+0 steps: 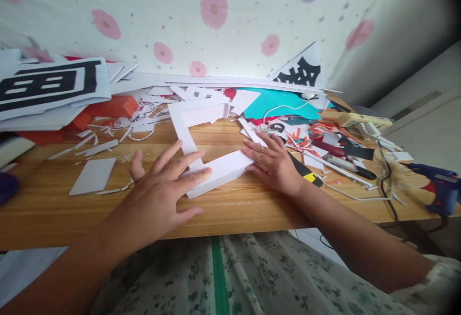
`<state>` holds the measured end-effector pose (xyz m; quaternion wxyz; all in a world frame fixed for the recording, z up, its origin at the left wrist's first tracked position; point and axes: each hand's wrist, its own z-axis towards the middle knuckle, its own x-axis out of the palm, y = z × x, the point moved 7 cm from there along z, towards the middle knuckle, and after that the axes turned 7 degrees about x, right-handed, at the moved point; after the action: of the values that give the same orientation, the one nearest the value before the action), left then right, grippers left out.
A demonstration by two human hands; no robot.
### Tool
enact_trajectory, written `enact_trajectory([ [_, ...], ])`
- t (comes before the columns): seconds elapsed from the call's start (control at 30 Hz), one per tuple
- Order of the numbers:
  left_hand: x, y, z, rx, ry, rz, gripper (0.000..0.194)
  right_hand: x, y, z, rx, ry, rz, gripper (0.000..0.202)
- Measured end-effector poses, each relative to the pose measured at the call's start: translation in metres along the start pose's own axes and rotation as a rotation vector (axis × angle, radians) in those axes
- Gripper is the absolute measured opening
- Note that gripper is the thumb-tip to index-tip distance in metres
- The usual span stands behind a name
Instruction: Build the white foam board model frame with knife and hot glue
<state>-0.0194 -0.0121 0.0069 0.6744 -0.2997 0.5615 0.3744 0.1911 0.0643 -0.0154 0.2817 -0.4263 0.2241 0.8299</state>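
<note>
A white foam-board piece [223, 167], shaped like an angular C with raised side walls, lies on the wooden table in front of me. My left hand [165, 180] rests with spread fingers on its near left corner. On the right end of the near arm lies my right hand [275, 163], its fingers stretched out flat and pressing down. The right fingers hide that end of the piece. Just beyond my right hand a black and yellow utility knife [308, 173] shows partly. A loose white rectangle [92, 175] of board lies left of my left hand.
A blue glue gun [441, 185] and a power strip [363, 120] sit at the right. Paper with black characters [54, 84] is stacked at the left. Orange blocks [113, 107], a turquoise sheet [281, 104] and many scraps line the back. A white cord crosses the right side.
</note>
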Motion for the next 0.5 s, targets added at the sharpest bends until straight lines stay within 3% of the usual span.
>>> enact_trajectory([
  [0.2,0.007,0.001,-0.010,-0.093,-0.057,-0.093,0.037,-0.002,0.004,-0.002,-0.016,-0.045,-0.012,0.041],
  [0.5,0.015,0.001,-0.011,-0.160,-0.326,-0.270,0.025,-0.003,0.007,-0.002,-0.023,-0.048,-0.031,0.041],
])
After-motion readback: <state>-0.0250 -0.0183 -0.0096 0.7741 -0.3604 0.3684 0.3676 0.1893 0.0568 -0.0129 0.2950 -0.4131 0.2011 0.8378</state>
